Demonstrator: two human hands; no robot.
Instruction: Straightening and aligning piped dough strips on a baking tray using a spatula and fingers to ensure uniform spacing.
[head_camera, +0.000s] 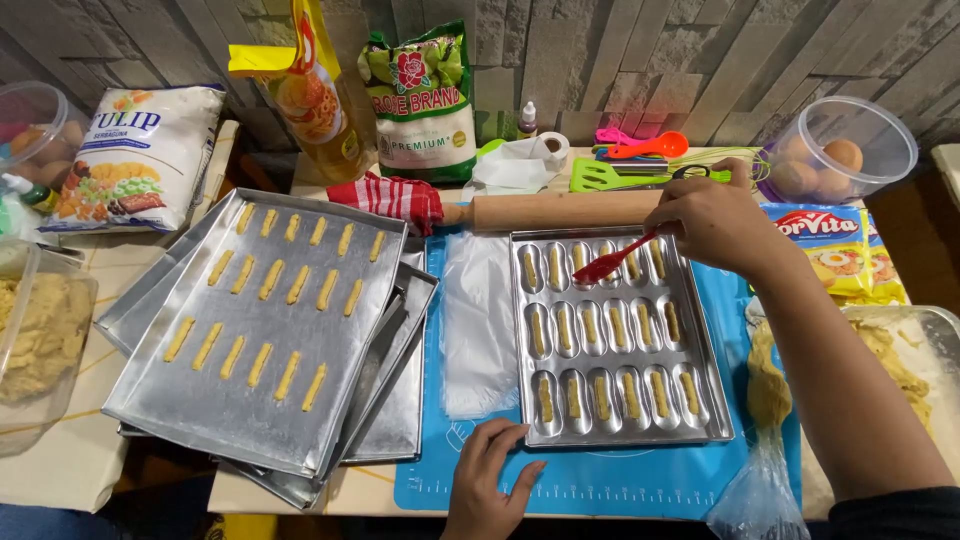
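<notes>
My right hand (715, 222) holds a small red spatula (612, 262) whose tip rests over the top row of a metal mould tray (705, 385). Each oval cavity of that tray holds a yellow dough strip (602, 397). My left hand (487, 480) lies flat on the blue silicone mat (600, 478), fingers apart, touching the tray's near left corner. A piping bag of yellow dough (768, 400) lies by my right forearm.
A stack of flat metal sheets (200, 400) at left carries rows of dough sticks. A wooden rolling pin (560, 210), red checked cloth (392, 198), flour bags, an oil pouch, a tub of eggs (838, 150), coloured utensils and dough containers ring the work area.
</notes>
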